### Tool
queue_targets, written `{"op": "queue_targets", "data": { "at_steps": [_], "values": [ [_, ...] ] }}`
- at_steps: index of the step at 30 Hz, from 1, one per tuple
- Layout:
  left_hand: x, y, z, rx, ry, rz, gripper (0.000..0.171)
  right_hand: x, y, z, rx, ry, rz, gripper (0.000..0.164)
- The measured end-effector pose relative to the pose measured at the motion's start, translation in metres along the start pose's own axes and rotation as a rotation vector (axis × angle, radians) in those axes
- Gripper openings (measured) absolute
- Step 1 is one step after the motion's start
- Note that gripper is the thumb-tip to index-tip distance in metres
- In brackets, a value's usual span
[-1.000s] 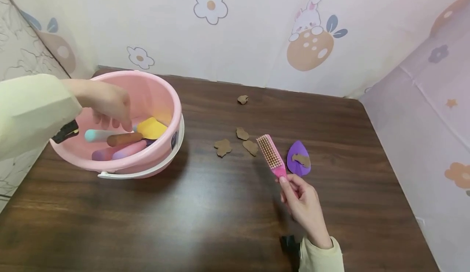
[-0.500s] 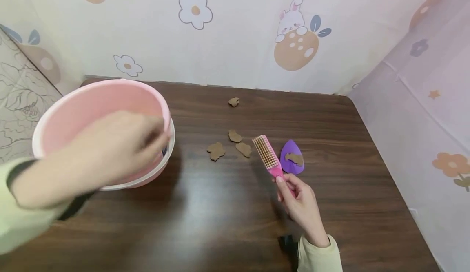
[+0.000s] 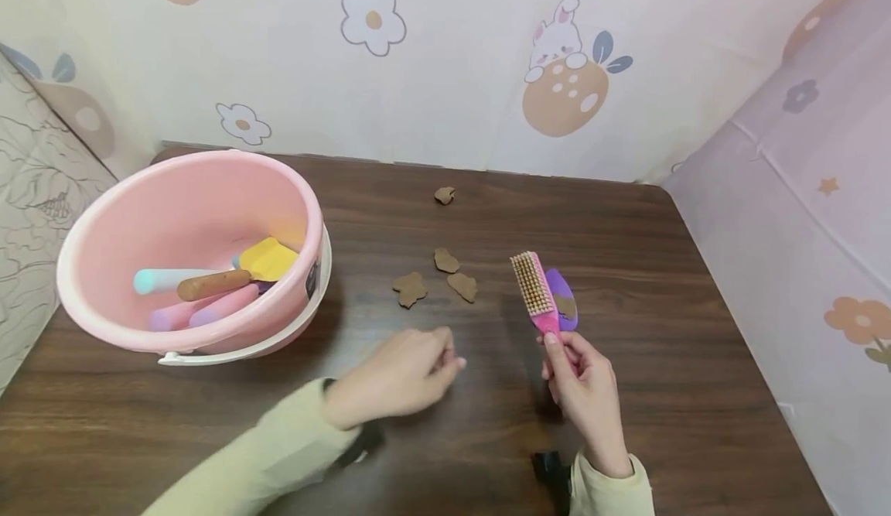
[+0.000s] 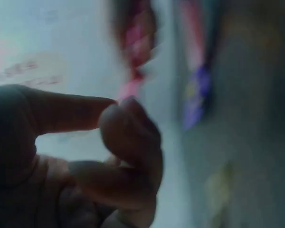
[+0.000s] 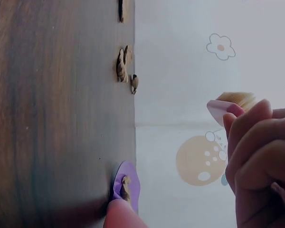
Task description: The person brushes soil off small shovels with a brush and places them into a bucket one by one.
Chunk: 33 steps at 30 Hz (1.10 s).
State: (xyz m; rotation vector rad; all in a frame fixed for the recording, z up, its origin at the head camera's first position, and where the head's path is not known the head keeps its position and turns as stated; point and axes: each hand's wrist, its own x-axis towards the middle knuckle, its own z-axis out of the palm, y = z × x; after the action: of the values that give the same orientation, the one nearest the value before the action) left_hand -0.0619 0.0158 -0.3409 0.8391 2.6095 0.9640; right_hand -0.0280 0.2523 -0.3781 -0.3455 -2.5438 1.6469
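My right hand [image 3: 585,392] grips the pink handle of a small brush [image 3: 534,288], tan bristles facing up and left. The brush head hangs above the table, overlapping a purple petal-shaped piece [image 3: 562,299] that bears a brown scrap [image 3: 565,307]. In the right wrist view the brush [image 5: 228,107] stands out past the curled fingers. My left hand [image 3: 393,373] is over the middle of the table, fingers loosely curled, nothing visible in it. In the blurred left wrist view its thumb and fingertips [image 4: 128,128] come close together.
A pink bucket [image 3: 188,191] with a white handle stands at the left, holding several tools, including one with a brown handle [image 3: 212,285] and yellow head. Several brown scraps [image 3: 409,289] lie mid-table. Patterned cloth walls rise at the back and sides.
My left hand has come out of the bucket and moved right to mid-table. The brush has shifted slightly right and now overlaps the purple piece. The head view has shifted a little.
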Motion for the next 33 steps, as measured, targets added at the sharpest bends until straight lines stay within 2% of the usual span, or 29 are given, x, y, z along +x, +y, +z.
{"op": "queue_targets", "data": {
  "at_steps": [2,4,7,11,15,17,22,26,29,33],
  "values": [
    [0.015,-0.002,0.024,-0.095,-0.071,-0.055,0.016,0.0,0.0,-0.001,0.0,0.017,0.008,0.028],
    [0.03,0.001,0.046,-0.151,-0.128,-0.118,0.017,0.0,0.0,-0.002,0.004,0.038,0.025,0.03],
    [0.049,0.009,0.072,-0.193,-0.148,-0.183,0.023,0.001,0.002,-0.005,-0.007,0.099,0.029,0.031],
    [0.073,0.022,0.094,-0.185,-0.133,-0.231,0.039,0.003,0.007,-0.012,-0.077,0.214,0.012,0.03],
    [0.094,0.032,0.106,-0.145,-0.133,-0.285,0.071,0.004,0.012,-0.021,-0.125,0.309,0.03,0.029],
    [0.101,0.036,0.112,-0.144,-0.131,-0.308,0.073,0.003,0.015,-0.024,-0.132,0.337,0.046,0.03],
    [0.114,0.045,0.128,-0.17,-0.086,-0.349,0.044,0.001,0.02,-0.026,-0.133,0.354,0.08,0.029],
    [0.119,0.048,0.133,-0.147,-0.047,-0.347,0.043,0.0,0.024,-0.025,-0.146,0.364,0.08,0.029],
    [0.12,0.047,0.134,-0.142,-0.046,-0.34,0.04,-0.001,0.027,-0.028,-0.189,0.391,0.074,0.031],
    [0.121,0.046,0.132,-0.216,-0.073,-0.351,0.035,-0.001,0.034,-0.035,-0.247,0.429,0.083,0.034]
  ]
}}
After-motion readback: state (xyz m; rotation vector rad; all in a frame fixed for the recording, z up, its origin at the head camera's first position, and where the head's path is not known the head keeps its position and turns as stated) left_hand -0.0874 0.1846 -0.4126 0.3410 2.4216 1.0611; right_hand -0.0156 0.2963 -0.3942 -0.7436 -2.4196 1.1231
